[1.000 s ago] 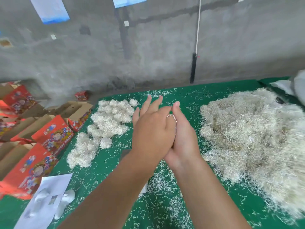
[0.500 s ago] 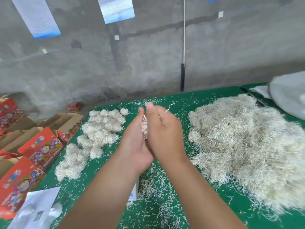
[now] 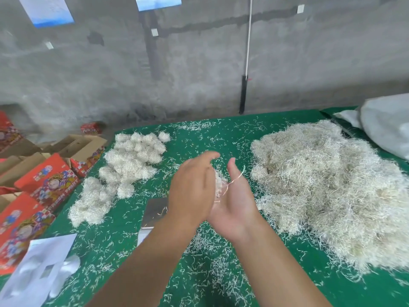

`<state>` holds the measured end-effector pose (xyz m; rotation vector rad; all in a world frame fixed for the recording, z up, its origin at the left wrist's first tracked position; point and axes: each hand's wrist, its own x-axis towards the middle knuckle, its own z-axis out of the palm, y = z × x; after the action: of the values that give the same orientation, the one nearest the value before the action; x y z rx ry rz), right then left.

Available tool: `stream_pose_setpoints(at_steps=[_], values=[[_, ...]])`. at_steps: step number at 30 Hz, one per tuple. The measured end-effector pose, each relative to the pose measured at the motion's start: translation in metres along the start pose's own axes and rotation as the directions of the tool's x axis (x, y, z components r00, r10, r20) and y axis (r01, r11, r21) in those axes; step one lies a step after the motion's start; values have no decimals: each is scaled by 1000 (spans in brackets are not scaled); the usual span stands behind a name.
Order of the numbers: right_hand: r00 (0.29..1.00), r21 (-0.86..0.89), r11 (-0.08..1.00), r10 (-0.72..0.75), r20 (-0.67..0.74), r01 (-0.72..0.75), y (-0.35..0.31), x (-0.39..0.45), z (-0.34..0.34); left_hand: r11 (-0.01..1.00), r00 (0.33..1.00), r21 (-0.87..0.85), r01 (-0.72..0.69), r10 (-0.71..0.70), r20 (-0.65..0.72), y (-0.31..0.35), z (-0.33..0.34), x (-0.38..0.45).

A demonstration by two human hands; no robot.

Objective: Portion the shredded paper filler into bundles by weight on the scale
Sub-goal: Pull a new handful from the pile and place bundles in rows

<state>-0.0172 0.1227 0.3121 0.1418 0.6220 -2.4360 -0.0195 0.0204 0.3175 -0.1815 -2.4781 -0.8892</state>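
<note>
A small wad of pale shredded paper sits between my two palms above the green table. My left hand lies over it from the left, fingers curled. My right hand cups it from below, palm up, thumb raised. A big loose heap of shredded paper lies to the right. Several rolled bundles are grouped at the left. The scale, a flat grey plate, shows partly under my left forearm.
Red printed cartons and open brown boxes stand off the table's left edge. A white sheet and packaging lie at the near left. A grey sack rests at the far right. Loose shreds litter the cloth; a concrete wall is behind.
My hands have rubbed against each other around the wad: the left palm has slid over the right. The right hand now lies palm up, lower, with the wad showing between them.
</note>
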Motion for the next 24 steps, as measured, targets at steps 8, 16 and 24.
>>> stream_pose_setpoints(at_steps=[8,16,24], values=[[955,-92,996,-26,-294,-1,48,38,-53,905,909,363,221,-326,260,-32,31,-45],[910,-281,953,-18,-415,-110,73,75,-89,953,907,72,295,-303,291,-92,8,-102],[916,-402,854,185,-356,-329,104,79,-111,873,803,171,457,-487,343,-158,22,-101]])
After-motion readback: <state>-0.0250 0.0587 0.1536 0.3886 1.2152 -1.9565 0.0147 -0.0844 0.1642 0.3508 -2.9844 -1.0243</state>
